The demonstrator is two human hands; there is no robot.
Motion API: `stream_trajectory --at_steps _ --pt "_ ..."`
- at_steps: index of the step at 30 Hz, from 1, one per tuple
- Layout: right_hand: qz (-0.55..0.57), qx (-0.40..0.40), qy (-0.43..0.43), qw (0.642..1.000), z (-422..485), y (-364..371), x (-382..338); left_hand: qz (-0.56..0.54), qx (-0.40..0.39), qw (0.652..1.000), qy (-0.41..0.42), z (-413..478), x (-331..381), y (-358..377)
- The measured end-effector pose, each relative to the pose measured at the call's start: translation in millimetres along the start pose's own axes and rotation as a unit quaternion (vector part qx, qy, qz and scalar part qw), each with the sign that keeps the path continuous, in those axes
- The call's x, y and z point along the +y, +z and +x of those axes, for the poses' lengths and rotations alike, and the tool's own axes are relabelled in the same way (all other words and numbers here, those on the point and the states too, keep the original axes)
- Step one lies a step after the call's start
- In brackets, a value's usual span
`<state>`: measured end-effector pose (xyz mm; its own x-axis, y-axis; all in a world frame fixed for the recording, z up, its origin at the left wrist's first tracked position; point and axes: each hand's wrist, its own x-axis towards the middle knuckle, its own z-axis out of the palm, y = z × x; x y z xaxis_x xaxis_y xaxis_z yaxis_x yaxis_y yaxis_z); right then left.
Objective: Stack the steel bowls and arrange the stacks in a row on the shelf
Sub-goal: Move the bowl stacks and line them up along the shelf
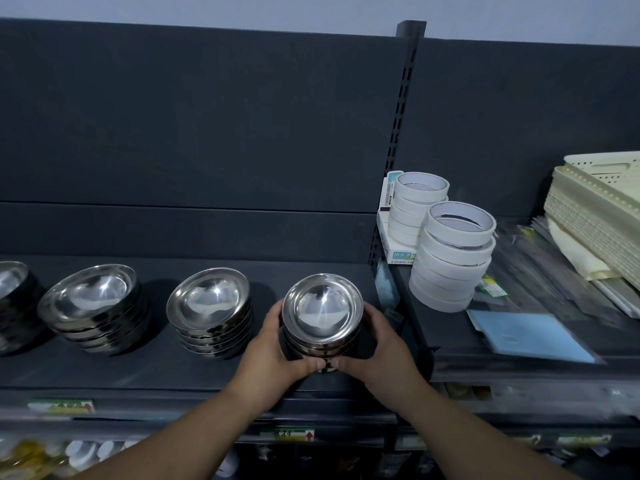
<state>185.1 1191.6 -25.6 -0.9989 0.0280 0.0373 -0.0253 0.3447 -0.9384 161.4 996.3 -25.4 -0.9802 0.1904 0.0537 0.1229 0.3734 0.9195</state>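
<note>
Several stacks of shiny steel bowls stand in a row on the dark shelf [173, 372]. The rightmost stack [322, 311] sits near the shelf's right end, gripped from both sides. My left hand [273, 348] wraps its left side and my right hand [381, 344] its right side, thumbs meeting at the front of the stack's base. To its left stand a second stack [209, 306], a third stack [93, 303], and a fourth stack [12, 299] cut off by the frame's left edge.
Two piles of white tape rolls [450, 254] stand on the adjoining shelf to the right, with a small box behind them. Farther right lie a blue packet [526, 336] and cream plastic trays [595, 209]. A slotted upright post [398, 133] divides the shelves.
</note>
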Motion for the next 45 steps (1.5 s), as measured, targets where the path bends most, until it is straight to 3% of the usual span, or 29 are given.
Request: stream_trajectory --at_steps 23,30,45 --pt "-0.015 0.011 -0.006 1.0 1.9 -3.3 -7.9 -0.036 -0.029 0.999 0.01 10.8 1.1 -13.2" --pt "0.037 0.006 -0.002 0.999 3.1 1.2 -7.1 -0.055 -0.059 0.997 -0.004 8.8 -6.6 -12.9" --pt "0.035 0.029 -0.021 0.999 1.9 2.7 -10.5 -0.016 -0.027 1.0 -0.003 8.6 -16.5 -7.4"
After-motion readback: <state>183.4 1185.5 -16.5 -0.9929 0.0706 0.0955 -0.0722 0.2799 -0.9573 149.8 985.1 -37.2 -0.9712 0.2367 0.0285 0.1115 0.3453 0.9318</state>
